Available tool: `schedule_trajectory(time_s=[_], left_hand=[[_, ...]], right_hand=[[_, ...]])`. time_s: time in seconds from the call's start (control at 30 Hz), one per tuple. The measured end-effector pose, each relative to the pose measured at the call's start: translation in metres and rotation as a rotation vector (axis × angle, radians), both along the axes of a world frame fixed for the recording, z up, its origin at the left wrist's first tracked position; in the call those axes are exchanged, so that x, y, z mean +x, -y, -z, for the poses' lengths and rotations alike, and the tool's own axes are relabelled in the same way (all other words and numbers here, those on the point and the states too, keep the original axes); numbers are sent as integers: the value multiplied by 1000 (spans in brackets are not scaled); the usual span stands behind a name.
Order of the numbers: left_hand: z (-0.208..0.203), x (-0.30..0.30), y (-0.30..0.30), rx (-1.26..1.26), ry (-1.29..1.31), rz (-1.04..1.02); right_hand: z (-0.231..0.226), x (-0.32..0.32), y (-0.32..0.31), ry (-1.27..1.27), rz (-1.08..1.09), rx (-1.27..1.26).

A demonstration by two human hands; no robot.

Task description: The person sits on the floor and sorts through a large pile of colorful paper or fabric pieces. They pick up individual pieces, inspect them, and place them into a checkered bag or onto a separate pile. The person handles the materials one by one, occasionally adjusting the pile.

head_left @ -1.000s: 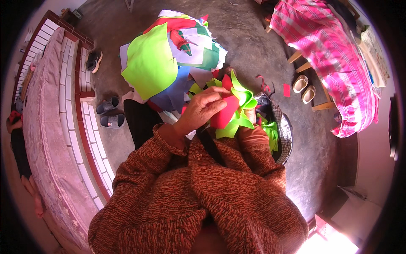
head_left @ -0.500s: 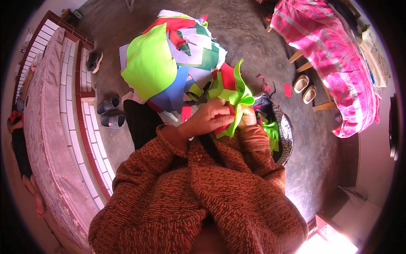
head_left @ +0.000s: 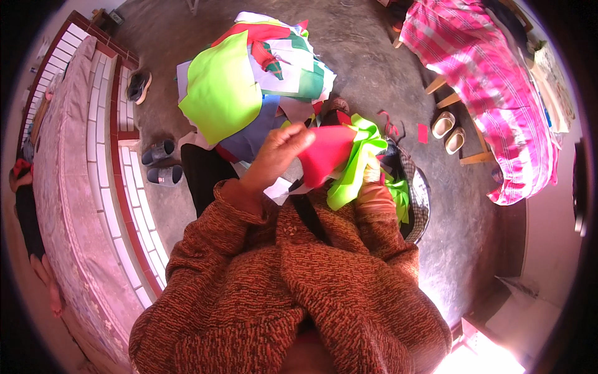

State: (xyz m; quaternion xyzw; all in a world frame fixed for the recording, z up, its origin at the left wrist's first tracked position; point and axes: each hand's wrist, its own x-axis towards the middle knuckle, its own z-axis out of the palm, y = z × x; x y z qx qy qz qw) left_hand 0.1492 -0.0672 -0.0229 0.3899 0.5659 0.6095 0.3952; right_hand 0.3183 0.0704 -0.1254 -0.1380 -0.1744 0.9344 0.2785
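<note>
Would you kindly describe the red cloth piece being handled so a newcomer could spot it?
Start at the big heap of cloth scraps on the grey floor. Just below its right side, the left hand pinches a red piece, flanked by lime-green strips. It is the only plain red scrap held up.

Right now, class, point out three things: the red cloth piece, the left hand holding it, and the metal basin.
red cloth piece (head_left: 329, 159), head view, flat middle of the cloth.
left hand (head_left: 277, 156), head view, back of the hand.
metal basin (head_left: 422, 202), head view, right rim.
</note>
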Motion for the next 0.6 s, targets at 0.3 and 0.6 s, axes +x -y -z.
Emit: schedule_trajectory(time_s=[0.3,0.6], left_hand=[[-27,-31,8,246,290,-252],[-103,-67,-22,156,117,-207]], right_hand=[[15,1,-5,-30,-14,-24],[20,3,-9,21,-26,109]])
